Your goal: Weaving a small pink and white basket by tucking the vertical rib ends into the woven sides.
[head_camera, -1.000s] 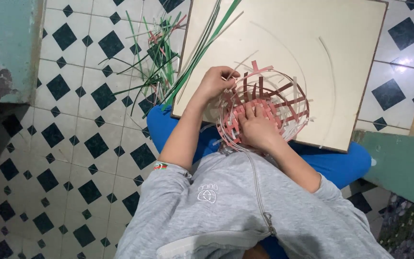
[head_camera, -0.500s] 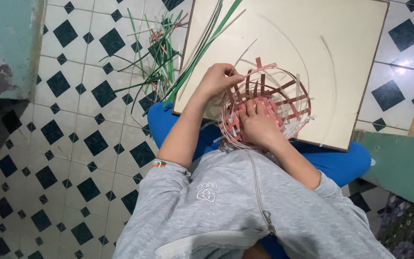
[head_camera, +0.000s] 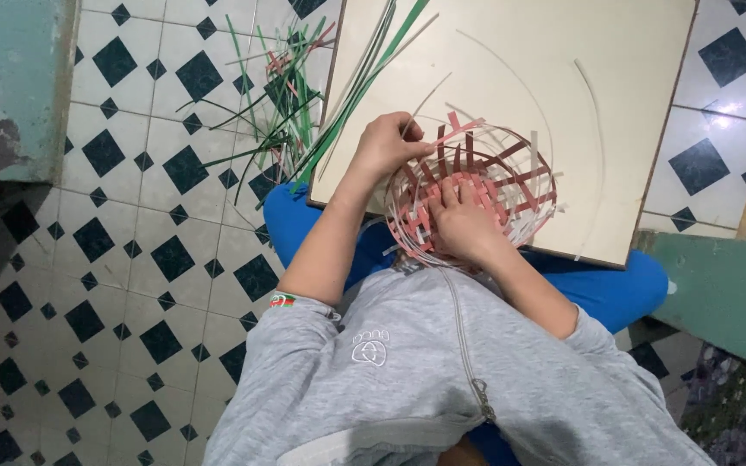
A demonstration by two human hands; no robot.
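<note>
A person in a grey zip top and blue trousers sits on a black-and-white tiled floor [head_camera: 157, 285] with a pale square board [head_camera: 615, 103] across the lap as a worktop. On its near edge rests a half-woven basket [head_camera: 494, 181] of red and white strips, open side up. The left hand [head_camera: 386, 147] pinches a strip at the basket's left rim, grip closed on it. The right hand [head_camera: 459, 226] lies inside, fingers spread flat on the weave, holding nothing. Weaving the wall seems under way; threading the pinched strip onward likely calls for steady pressure inside. Loose green strips [head_camera: 291, 95] lie just left of the board.
</note>
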